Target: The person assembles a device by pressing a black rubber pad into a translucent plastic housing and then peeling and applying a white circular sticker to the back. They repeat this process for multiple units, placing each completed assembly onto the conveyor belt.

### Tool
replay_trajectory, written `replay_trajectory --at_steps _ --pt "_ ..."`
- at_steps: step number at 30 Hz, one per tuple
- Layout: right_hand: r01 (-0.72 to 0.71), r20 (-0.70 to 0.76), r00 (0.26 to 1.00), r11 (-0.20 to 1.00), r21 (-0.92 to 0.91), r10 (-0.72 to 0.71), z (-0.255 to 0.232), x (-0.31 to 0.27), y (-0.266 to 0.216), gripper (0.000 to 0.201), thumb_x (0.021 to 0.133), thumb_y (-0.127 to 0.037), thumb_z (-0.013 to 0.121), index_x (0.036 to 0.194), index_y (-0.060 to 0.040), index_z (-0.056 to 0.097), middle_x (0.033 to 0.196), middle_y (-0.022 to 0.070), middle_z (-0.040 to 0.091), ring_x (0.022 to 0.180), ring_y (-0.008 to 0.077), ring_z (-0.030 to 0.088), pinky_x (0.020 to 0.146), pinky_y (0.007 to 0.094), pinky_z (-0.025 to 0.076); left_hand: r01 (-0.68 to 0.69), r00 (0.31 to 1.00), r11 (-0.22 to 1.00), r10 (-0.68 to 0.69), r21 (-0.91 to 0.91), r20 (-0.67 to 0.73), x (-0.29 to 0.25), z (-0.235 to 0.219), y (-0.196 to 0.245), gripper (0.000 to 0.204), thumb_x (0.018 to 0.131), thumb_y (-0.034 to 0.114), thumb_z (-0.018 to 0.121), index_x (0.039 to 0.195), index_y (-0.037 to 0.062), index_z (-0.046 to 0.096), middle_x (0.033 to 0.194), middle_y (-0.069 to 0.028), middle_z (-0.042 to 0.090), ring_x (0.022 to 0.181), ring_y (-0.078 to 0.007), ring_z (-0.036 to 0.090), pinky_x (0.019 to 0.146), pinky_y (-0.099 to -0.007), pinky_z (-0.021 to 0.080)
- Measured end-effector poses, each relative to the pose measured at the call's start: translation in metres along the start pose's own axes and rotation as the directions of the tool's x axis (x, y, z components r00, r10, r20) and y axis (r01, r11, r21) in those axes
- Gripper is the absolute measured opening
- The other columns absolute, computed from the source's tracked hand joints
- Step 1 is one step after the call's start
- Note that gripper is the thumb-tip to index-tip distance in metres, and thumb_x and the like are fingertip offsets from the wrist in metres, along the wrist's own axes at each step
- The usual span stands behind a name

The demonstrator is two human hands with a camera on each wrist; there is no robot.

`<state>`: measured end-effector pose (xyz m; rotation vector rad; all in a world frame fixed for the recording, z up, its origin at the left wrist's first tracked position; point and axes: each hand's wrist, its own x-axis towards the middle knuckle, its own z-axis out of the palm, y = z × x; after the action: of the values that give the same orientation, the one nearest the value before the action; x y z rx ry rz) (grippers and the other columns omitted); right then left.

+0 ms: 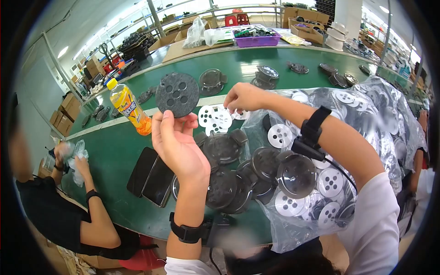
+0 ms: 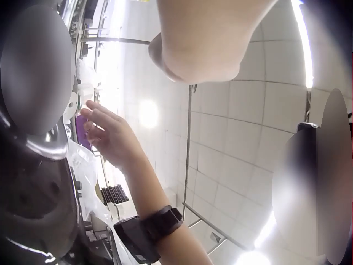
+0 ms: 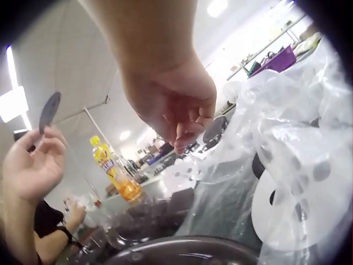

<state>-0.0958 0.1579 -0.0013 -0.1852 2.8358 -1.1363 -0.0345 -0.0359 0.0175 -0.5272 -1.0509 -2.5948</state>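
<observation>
My left hand (image 1: 183, 149) is raised over the table and pinches a dark grey disc (image 1: 178, 109) with several round holes between thumb and fingers. In the right wrist view, the same dark disc (image 3: 49, 112) shows nearly edge-on. My right hand (image 1: 250, 97) reaches across to a small pile of white discs with holes (image 1: 215, 123), its bent fingertips right at the pile's right side. I cannot tell whether those fingertips hold a disc. Smoky, see-through round lids (image 1: 223, 149) with side tabs lie below both hands.
A large clear plastic bag (image 1: 389, 110) of white discs spreads over the right. Two dark phones (image 1: 158, 181) lie left of the lids. An orange drink bottle (image 1: 130, 105) stands behind them. A purple bin (image 1: 257, 41) is at the back. Another person (image 1: 98, 224) works at left.
</observation>
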Motion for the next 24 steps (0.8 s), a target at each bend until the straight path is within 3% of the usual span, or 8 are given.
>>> replay_trajectory --at_steps 4,8,9,10,12,16,19,24 --pt "0.063 -0.021 0.998 0.955 0.29 -0.06 -0.024 -0.037 -0.025 0.032 0.078 -0.012 0.054 0.107 0.0011 0.056 0.088 0.0047 0.063 0.067 0.0103 0.058 0.06 0.0243 0.046 0.152 0.987 0.987 -0.148 -0.048 0.066 -0.004 0.001 -0.009 0.012 0.088 0.016 0.05 0.086 0.0039 0.051 0.079 -0.0048 0.057 0.064 -0.0125 0.052 0.059 -0.0242 0.039" --pt "0.147 0.031 0.972 0.707 0.692 -0.233 -0.03 -0.109 -0.042 0.039 0.085 -0.012 0.052 0.122 0.0007 0.045 0.106 0.004 0.057 0.086 0.0098 0.056 0.068 0.0237 0.045 0.646 0.719 0.751 -0.537 -0.138 0.441 -0.023 0.015 -0.005 0.013 0.088 0.018 0.051 0.086 0.0052 0.052 0.084 -0.0051 0.057 0.067 -0.0118 0.051 0.058 -0.0244 0.037" --pt "0.215 -0.056 0.972 0.759 0.615 -0.23 -0.026 -0.127 -0.047 0.041 0.084 -0.011 0.053 0.123 -0.0001 0.045 0.109 0.0041 0.056 0.092 0.0102 0.054 0.074 0.0245 0.045 0.709 0.646 0.697 -0.585 -0.103 0.49 -0.029 0.021 0.0 0.014 0.089 0.018 0.051 0.084 0.0052 0.052 0.08 -0.0034 0.055 0.067 -0.0103 0.048 0.059 -0.0241 0.037" --pt "0.273 -0.141 0.962 0.807 0.524 -0.234 -0.023 -0.143 -0.049 0.042 0.084 -0.009 0.054 0.124 -0.001 0.044 0.111 0.0042 0.055 0.098 0.0106 0.053 0.08 0.0253 0.044 0.718 0.64 0.685 -0.58 -0.123 0.504 -0.035 0.023 0.0 0.014 0.089 0.018 0.051 0.084 0.0052 0.052 0.08 -0.0034 0.055 0.067 -0.0103 0.048 0.059 -0.0241 0.037" --pt "0.258 -0.214 0.964 0.73 0.633 -0.156 -0.019 -0.172 -0.048 0.046 0.08 -0.002 0.059 0.124 -0.0027 0.045 0.115 0.0061 0.054 0.104 0.0117 0.05 0.09 0.0274 0.04 0.737 0.545 0.675 -0.617 0.025 0.567 -0.042 0.026 0.001 0.015 0.089 0.018 0.051 0.082 0.0054 0.052 0.076 -0.0008 0.052 0.064 -0.0083 0.045 0.059 -0.0243 0.037" --pt "0.493 -0.384 0.854 0.781 0.383 -0.351 -0.008 -0.199 -0.037 0.039 0.081 0.0 0.056 0.119 0.0009 0.045 0.112 0.0076 0.053 0.107 0.0145 0.049 0.092 0.0305 0.039 0.782 0.407 0.605 -0.677 0.149 0.613 -0.052 0.029 0.009 0.014 0.089 0.017 0.05 0.082 0.0048 0.052 0.076 0.0011 0.05 0.066 -0.0056 0.044 0.062 -0.0214 0.038" --pt "0.482 -0.472 0.86 0.611 0.628 -0.192 -0.004 -0.205 -0.04 0.028 0.078 -0.01 0.065 0.103 -0.0018 0.055 0.103 0.0126 0.055 0.1 0.0184 0.052 0.087 0.0315 0.04 0.766 0.338 0.607 -0.661 0.211 0.67 -0.061 0.032 0.007 0.014 0.089 0.017 0.05 0.086 0.0034 0.053 0.079 0.0002 0.053 0.07 -0.0054 0.046 0.064 -0.0203 0.038" --pt "0.688 -0.416 0.721 0.642 0.339 -0.554 -0.024 -0.207 -0.024 0.018 0.075 0.0 0.062 0.092 -0.0014 0.059 0.098 0.0101 0.058 0.097 0.0181 0.053 0.085 0.0305 0.041 0.782 0.26 0.565 -0.678 0.261 0.688 -0.064 0.031 0.0 0.021 0.089 0.019 0.05 0.096 -0.0004 0.055 0.088 -0.0023 0.055 0.075 -0.0074 0.048 0.065 -0.0203 0.038"
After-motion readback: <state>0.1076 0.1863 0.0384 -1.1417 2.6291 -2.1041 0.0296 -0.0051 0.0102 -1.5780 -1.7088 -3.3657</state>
